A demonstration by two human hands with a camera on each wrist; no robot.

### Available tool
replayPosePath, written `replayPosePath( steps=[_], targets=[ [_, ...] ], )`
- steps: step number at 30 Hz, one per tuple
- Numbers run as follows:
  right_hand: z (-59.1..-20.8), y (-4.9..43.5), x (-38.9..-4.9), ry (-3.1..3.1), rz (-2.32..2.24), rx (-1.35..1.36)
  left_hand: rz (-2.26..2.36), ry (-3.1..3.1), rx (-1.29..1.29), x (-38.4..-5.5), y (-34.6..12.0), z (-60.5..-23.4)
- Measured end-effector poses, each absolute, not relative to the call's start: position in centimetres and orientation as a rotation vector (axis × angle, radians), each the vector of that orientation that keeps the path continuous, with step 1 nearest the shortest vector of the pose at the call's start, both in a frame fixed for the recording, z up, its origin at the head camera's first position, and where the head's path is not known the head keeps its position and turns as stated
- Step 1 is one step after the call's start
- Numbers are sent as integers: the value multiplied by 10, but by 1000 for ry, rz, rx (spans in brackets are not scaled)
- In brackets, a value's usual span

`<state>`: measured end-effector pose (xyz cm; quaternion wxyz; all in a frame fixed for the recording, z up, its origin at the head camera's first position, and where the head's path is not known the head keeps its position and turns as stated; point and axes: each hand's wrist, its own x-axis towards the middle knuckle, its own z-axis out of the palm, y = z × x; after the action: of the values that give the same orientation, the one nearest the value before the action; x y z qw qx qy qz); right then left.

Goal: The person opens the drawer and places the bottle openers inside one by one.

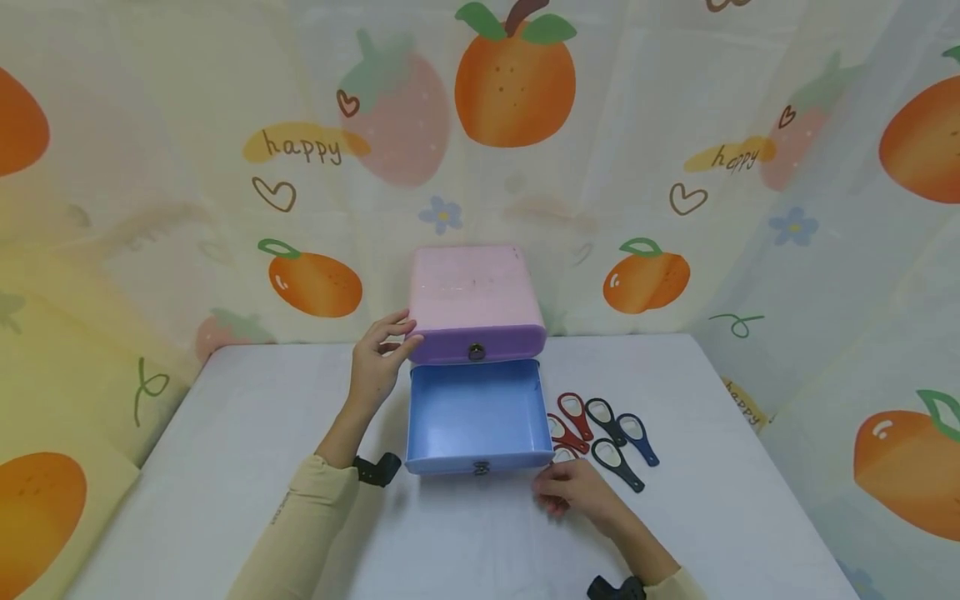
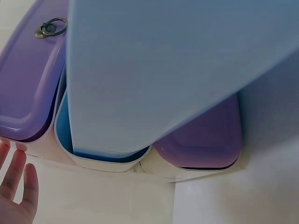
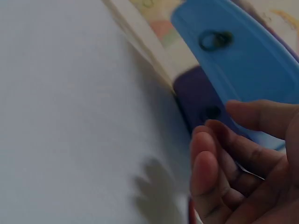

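A small pink drawer cabinet (image 1: pixel 476 287) stands on the table, its blue middle drawer (image 1: pixel 480 462) pulled far out. Purple fronts show above and below it, the lower one (image 2: pixel 201 135) in the left wrist view. My left hand (image 1: pixel 375 358) rests its fingertips against the cabinet's left side, beside the upper purple drawer (image 1: pixel 510 340). By the front right corner of the blue drawer hovers my right hand (image 1: pixel 577 492), its fingers loosely bent and holding nothing visible. Just beyond it lie several small magnifying glasses with red (image 1: pixel 585 432), black (image 1: pixel 633 482) and blue (image 1: pixel 648 454) handles.
A white cloth (image 1: pixel 285 517) covers the table. Behind and on both sides hangs a fruit-printed curtain (image 1: pixel 645 100), close to the cabinet's back. Ring pulls, one (image 3: pixel 215 40) on the blue drawer, stick out from the fronts. Each wrist wears a black camera (image 1: pixel 377 470).
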<state>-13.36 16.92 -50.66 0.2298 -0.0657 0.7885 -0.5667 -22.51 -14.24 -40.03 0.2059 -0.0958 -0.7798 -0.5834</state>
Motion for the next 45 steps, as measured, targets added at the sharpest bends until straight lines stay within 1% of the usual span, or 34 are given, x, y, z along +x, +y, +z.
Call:
replayPosePath(
  steps=[5, 10, 14, 18, 23, 29, 36, 45],
  targets=[
    [-497, 197, -142, 2364, -1434, -165, -1623, -2166, -261, -225, -142, -399],
    [-489, 216, -149, 2658, -1206, -49, -1618, -2165, -269, -225, -142, -398],
    [-481, 232, -154, 2843, -1011, -27, -1617, -2170, -275, -225, -143, -397],
    [-478, 249, -159, 2911, -885, 0, -1616, -2169, -278, -226, -144, -398],
    [-484, 266, -163, 2903, -785, 149, -1623, -2177, -259, -230, -145, -404],
    [-489, 275, -162, 2881, -626, 290, -1628, -2140, -275, -246, -151, -426],
    [-493, 278, -162, 2836, -512, 374, -1635, -2111, -306, -247, -152, -428],
    [-503, 280, -161, 2882, -528, 406, -1640, -2174, -236, -242, -148, -421]
  ],
)
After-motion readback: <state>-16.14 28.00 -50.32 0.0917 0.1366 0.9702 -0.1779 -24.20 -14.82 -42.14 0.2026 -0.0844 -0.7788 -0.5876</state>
